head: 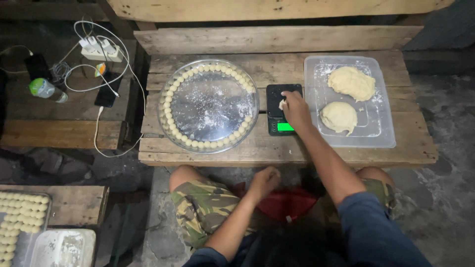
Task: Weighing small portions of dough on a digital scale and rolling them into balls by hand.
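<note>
- We hold a small piece of dough [282, 104] in our right hand [296, 110], fingers pinched narrowly on it, right over the black kitchen scale [277, 94] in the middle of the wooden surface [277, 148].
- The piece looks soft, light and a little sticky; we judge that it will dent under any squeeze, so a gentle pinch with the fingertips around its sides suits it best.
- Our left hand [264, 182] hangs near us, below the near edge of the surface, fingers curled into a loose fist; we cannot tell whether it holds anything.
- To the right of the scale lies a clear plastic tray [383, 133], dusted with flour, holding two dough lumps: the larger lump [352, 82] at the far end, the smaller lump [339, 117] nearer us, close beside our right hand but apart from it.
- To the left of the scale sits a round metal pan [208, 106], floured in the middle, with a ring of small dough balls [198, 144] set side by side along its rim.
- At the near left, on a lower bench, another tray [10, 237] shows rows of dough balls [20, 212], and beside it lies a white floury container [63, 248].
</note>
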